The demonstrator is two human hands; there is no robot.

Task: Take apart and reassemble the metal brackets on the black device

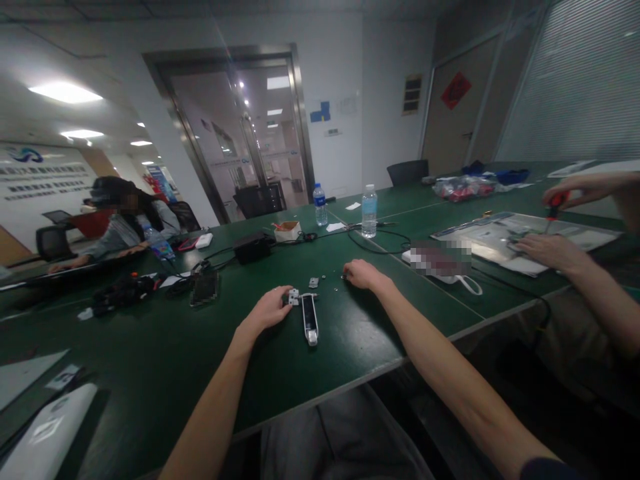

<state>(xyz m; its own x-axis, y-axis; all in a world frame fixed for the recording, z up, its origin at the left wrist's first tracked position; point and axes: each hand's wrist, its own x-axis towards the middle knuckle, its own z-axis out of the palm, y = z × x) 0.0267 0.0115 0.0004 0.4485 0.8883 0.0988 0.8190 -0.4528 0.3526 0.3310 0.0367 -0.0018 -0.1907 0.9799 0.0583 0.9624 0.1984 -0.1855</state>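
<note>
My left hand (pixel 273 308) is closed, with thumb and fingers gripping a small silver metal bracket (pixel 294 297) with holes. Just right of it, a slim oblong piece (pixel 310 320) with a pale rim and a dark middle lies lengthwise on the green table (pixel 360 333). Beyond that piece sits a small metal block (pixel 314 282). A tiny ring-like part (pixel 323 277) rests near the block. My right hand (pixel 363 275) pinches its fingertips low over the tabletop, around a tiny dark item too small to name.
On the right, a co-worker's hands (pixel 555 250) work with a red screwdriver (pixel 556 199) above a clear-covered sheet (pixel 480 240). Two water bottles (pixel 369 212) stand ahead. A black box (pixel 253 247), cables and a phone (pixel 205 289) lie left. Another person (pixel 125 220) sits far left.
</note>
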